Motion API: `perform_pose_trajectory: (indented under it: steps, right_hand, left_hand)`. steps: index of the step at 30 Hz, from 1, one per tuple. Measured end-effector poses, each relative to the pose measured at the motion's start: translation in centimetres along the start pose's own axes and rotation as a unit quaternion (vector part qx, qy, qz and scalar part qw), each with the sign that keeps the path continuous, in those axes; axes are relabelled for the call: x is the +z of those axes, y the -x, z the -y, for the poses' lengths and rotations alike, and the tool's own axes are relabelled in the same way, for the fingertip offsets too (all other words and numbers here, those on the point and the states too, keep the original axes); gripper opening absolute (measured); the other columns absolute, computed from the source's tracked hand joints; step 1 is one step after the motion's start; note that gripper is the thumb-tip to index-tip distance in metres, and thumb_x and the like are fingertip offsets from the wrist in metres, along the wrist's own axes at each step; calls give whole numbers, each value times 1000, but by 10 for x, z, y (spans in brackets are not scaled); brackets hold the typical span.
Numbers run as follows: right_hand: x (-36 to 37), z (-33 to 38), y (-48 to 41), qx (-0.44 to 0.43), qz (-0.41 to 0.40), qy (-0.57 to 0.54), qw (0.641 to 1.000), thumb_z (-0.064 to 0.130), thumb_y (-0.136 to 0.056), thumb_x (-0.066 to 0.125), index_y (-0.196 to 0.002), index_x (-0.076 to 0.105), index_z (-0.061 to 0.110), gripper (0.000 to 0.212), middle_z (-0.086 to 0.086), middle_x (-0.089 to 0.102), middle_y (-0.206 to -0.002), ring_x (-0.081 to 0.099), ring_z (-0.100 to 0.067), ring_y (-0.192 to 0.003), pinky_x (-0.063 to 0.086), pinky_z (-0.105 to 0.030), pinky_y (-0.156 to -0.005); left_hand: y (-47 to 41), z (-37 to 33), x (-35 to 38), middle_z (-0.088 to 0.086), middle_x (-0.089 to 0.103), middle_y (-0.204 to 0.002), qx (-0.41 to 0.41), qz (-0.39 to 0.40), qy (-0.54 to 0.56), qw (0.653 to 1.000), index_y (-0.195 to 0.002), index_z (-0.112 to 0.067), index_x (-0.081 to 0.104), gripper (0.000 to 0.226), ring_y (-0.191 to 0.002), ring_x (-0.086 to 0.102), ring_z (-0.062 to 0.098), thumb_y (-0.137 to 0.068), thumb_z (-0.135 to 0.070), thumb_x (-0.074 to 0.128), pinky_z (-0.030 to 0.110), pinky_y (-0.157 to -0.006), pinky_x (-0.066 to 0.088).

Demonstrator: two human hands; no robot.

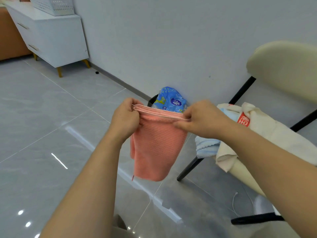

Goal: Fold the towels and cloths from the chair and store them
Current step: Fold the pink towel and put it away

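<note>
A pink cloth (155, 148) hangs doubled over in mid-air above the floor. My left hand (126, 117) grips its top edge at the left corner, and my right hand (200, 119) pinches the same edge at the right corner. On the cream chair (283, 66) at the right lie a light blue towel (206, 146) and a cream cloth (267, 134) with a red printed label.
A black bin (152, 101) holding a blue plastic package (172, 99) stands against the wall behind the pink cloth. A white cabinet (54, 40) with a white perforated basket (53, 5) on top is at the far left. Grey tiled floor (51, 117) spreads below.
</note>
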State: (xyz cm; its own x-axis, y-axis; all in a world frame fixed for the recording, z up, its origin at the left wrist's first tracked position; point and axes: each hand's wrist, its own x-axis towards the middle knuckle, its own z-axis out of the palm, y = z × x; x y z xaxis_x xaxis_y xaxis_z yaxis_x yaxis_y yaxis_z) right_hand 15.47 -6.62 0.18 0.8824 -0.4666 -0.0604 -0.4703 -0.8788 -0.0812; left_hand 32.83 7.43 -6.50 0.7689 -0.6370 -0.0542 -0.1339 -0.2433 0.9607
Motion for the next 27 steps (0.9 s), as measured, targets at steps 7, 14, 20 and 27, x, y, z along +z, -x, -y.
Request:
perform_pose_trajectory:
  steps: [7, 14, 20, 27]
  right_hand:
    - [8, -18, -2, 83, -46, -66, 993, 47, -79, 75, -63, 65, 11, 41, -1, 48, -51, 43, -16, -54, 37, -32, -56]
    - [17, -30, -1, 118, -63, -151, 979, 40, -83, 76, -63, 67, 21, 29, 4, 52, -51, 45, -10, -52, 34, -26, -54]
    - [23, -33, -11, 205, -105, -160, 960, 32, -89, 59, -48, 33, 14, 51, -4, 29, -49, 28, -19, -52, 28, -35, -52]
    - [35, -29, -17, 217, -76, -132, 964, 16, -74, 59, -70, 74, 15, 17, -3, 67, -63, 66, -24, -72, 56, -33, -68]
  left_hand:
    - [5, 4, -6, -6, 73, -93, 35, 133, -10, 990, -106, -24, 69, 29, -83, 66, 8, -83, -6, 71, 27, -78, 53]
    - [11, -3, 0, -20, 60, -94, 162, 120, -108, 973, -113, -36, 54, 36, -73, 56, 0, -91, -10, 64, 20, -67, 43]
    - [13, 0, 11, -20, 58, -61, 182, 151, -155, 959, -104, -30, 68, 28, -56, 50, -1, -85, -10, 72, 15, -59, 40]
    - [15, 2, 19, -12, 64, -74, 169, 172, -187, 952, -95, -25, 72, 28, -62, 57, -1, -79, -3, 71, 25, -63, 50]
